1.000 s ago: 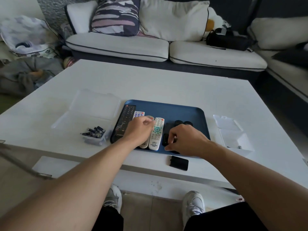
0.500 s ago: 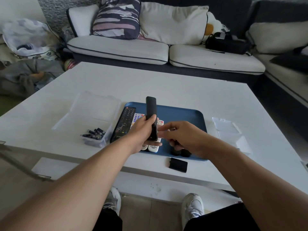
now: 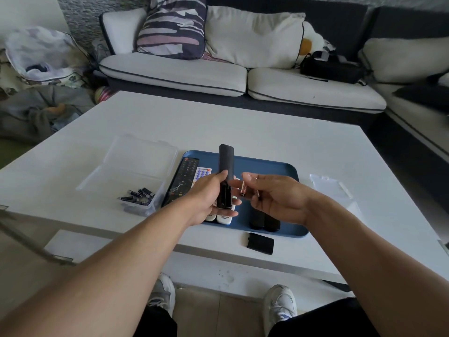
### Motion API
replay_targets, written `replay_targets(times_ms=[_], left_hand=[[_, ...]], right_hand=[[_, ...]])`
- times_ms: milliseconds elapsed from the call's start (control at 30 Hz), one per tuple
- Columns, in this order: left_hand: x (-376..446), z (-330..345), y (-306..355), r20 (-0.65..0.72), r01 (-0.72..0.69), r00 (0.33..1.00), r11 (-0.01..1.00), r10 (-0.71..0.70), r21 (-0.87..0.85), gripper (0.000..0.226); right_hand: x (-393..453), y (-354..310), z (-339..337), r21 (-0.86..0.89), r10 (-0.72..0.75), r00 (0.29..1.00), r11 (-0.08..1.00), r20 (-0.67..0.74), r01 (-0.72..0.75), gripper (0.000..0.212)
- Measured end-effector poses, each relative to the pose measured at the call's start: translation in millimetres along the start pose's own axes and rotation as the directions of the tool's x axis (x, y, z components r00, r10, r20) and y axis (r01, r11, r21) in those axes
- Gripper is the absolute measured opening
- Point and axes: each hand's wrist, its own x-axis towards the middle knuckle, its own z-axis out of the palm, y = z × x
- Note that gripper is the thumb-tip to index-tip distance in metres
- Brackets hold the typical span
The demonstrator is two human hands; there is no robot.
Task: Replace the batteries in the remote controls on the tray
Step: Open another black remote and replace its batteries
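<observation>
A pale sofa [image 3: 218,76] with dark piping fills the 12 o'clock edge of the room, bearing a striped cushion [image 3: 172,25], a plain cushion [image 3: 252,37] and a black bag [image 3: 331,66]. Bundled cloth [image 3: 36,54] lies at 10 o'clock on the floor. The white table [image 3: 218,127] takes up the middle. On it, at centre, sits the blue tray [image 3: 274,169]. At 9 o'clock from the tray stands an open clear box [image 3: 136,166] holding dark batteries [image 3: 138,194]; at 3 o'clock lies a second clear box [image 3: 330,188]. The tray's 9 o'clock edge carries a long black remote [image 3: 183,178] with a red button at its far end; its key labels are too small to read. Beside it lie two white remotes [image 3: 223,218], with print on their near ends that cannot be read. Two more black remotes [image 3: 264,221] lie at the tray's 6 o'clock edge. A black cover [image 3: 258,243] lies on the table just off that edge.

The left hand [image 3: 206,200] grips a slim black remote [image 3: 226,166] above the tray, fingers curled round its near end, the open battery bay facing up. The right hand [image 3: 274,198] hovers just beside it at 3 o'clock, palm up, fingers curled loosely, with two small cells [image 3: 243,190] resting against them; any brand on these is unreadable. Two white shoes [image 3: 279,305] show at 6 o'clock.
</observation>
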Motion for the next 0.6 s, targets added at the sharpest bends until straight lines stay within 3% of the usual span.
replay_targets(times_ms=[167, 300, 433, 600], left_hand=[[-2, -2, -1, 0.034, 0.003, 0.999, 1.000, -0.003, 0.025, 0.042], [-7, -4, 1, 0.091, -0.004, 0.996, 0.999, 0.000, 0.042, 0.042], [-7, -4, 4, 0.123, 0.043, 0.992, 0.998, -0.038, -0.043, 0.042], [-8, 0, 7, 0.180, 0.121, 0.980, 0.975, -0.087, -0.189, 0.047]], right_hand=[[3, 0, 2, -0.100, -0.030, 0.999, 0.994, 0.022, 0.032, 0.029], [6, 3, 4, -0.248, -0.131, 0.984, 0.964, -0.119, 0.098, 0.021], [5, 6, 10, -0.487, -0.359, 0.893, 0.851, -0.272, 0.194, 0.017], [5, 8, 14, -0.643, -0.525, 0.826, 0.709, -0.206, 0.290, 0.016]])
